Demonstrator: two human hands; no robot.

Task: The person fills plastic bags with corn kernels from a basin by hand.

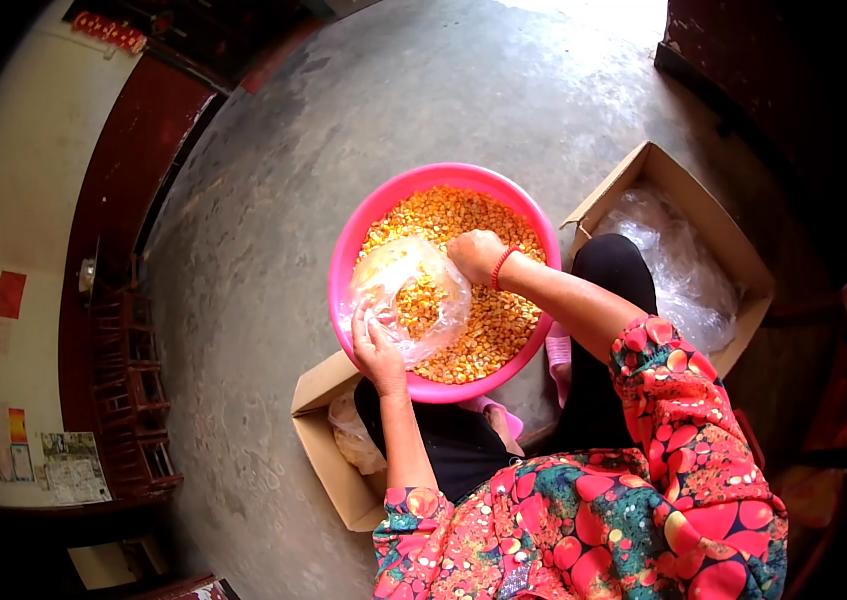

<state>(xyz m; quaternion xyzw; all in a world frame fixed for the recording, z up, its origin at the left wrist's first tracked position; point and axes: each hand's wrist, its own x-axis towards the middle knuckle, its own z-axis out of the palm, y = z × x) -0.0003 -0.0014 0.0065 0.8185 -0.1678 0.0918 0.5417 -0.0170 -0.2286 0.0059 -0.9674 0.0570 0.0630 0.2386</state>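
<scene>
A pink basin [341, 262] full of yellow-orange corn kernels [488, 340] stands in front of my knees. Over its left part lies a clear plastic bag [451, 318], its mouth spread open with kernels inside. My left hand [375, 350] grips the near left edge of the bag, thumb against the plastic. My right hand [476, 256], below a red bracelet [503, 268], is closed at the bag's far right rim, over the kernels; what its fingers hold is hidden.
At the right, a cardboard box [708, 215] holds clear plastic bags [668, 260]. Another cardboard box [328, 455] by my left leg contains a filled bag [353, 435]. Wooden chairs [128, 385] line the left wall. Pink slippers [557, 350] show beside the basin.
</scene>
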